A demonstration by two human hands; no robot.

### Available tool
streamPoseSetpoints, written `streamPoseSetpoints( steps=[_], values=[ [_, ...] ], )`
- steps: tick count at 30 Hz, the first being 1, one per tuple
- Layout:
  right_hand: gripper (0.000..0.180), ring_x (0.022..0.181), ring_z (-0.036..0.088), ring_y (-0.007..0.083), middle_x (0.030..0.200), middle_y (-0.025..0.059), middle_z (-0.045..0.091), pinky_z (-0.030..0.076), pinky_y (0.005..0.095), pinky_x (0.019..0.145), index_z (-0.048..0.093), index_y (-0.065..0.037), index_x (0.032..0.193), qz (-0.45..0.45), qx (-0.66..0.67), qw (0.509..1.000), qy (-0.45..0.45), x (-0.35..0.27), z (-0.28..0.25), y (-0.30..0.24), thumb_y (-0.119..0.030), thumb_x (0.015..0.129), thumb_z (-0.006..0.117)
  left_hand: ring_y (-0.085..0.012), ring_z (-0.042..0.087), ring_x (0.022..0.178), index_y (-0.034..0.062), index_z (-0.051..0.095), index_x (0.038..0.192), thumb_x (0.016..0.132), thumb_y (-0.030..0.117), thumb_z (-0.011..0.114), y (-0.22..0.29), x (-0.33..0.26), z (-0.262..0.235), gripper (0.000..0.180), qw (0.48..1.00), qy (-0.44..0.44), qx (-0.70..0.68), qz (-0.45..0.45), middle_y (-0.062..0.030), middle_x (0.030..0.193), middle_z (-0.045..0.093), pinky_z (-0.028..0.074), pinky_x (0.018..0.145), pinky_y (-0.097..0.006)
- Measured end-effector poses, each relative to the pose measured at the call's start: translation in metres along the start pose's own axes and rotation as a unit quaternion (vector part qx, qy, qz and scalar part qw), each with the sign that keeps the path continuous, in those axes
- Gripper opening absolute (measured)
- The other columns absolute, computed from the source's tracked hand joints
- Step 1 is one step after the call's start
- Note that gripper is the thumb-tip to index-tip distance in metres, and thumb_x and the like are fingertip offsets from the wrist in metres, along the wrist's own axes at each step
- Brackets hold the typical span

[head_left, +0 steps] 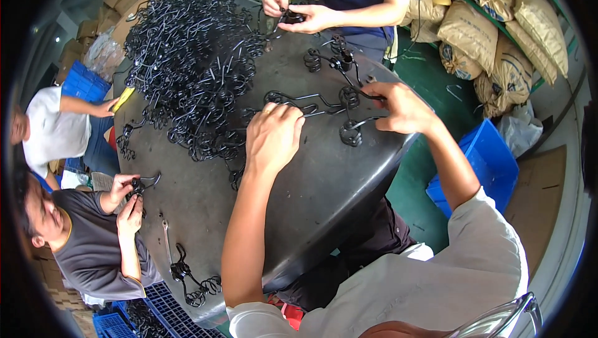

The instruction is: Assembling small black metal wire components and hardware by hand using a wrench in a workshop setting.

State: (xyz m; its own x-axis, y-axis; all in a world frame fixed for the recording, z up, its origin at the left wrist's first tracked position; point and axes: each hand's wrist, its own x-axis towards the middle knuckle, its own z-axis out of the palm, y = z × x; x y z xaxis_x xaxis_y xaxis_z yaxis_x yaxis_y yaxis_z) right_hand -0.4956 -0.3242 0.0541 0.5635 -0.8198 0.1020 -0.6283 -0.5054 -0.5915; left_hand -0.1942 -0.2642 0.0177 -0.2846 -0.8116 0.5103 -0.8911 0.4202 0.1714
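Observation:
My left hand (pixel 274 135) lies over a black coiled wire spring (pixel 314 97) on the dark table, its fingers closed down on the left end of it. To the right, my right hand (pixel 405 110) grips the wire ends of another black coiled spring (pixel 351 133), thumb and forefinger bent around them. The coils of the two springs lie close together between my hands; whether they are hooked into each other I cannot tell. A further black spring assembly (pixel 339 61) lies just beyond them. My fingertips are partly hidden.
A large heap of black wire springs (pixel 187 76) covers the table's left and far part. Co-workers at the far side and left handle similar parts. A wrench (pixel 166 238) and a spring assembly (pixel 184 272) lie near left. A blue bin (pixel 479 166) and sacks (pixel 470 33) stand right.

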Motion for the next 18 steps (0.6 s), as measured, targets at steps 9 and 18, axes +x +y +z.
streamPoseSetpoints(
  steps=[9, 18],
  values=[
    [0.074, 0.087, 0.064, 0.0307, 0.096, 0.0152, 0.068, 0.049, 0.0401, 0.08, 0.07, 0.003, 0.118, -0.207, 0.056, 0.977, -0.02, -0.03, -0.04, -0.027, -0.001, 0.046, 0.061, -0.0311, 0.067, 0.101, 0.0053, 0.069, 0.113, 0.096, 0.036, 0.071, 0.03, -0.006, -0.026, 0.035, 0.973, 0.099, -0.203, -0.047, -0.0125, 0.109, 0.07, 0.05, 0.09, -0.045],
    [0.081, 0.104, 0.058, 0.033, 0.107, 0.0088, 0.064, 0.046, 0.0447, 0.092, 0.067, -0.004, 0.13, -0.46, 0.124, 0.855, -0.206, 0.022, 0.032, -0.133, 0.002, 0.049, 0.066, -0.0176, 0.069, 0.098, -0.0006, 0.07, 0.117, 0.092, 0.056, 0.075, 0.019, -0.089, -0.083, 0.063, 0.673, -0.233, -0.682, -0.166, -0.0092, 0.106, 0.074, 0.054, 0.088, -0.033]
  ],
)
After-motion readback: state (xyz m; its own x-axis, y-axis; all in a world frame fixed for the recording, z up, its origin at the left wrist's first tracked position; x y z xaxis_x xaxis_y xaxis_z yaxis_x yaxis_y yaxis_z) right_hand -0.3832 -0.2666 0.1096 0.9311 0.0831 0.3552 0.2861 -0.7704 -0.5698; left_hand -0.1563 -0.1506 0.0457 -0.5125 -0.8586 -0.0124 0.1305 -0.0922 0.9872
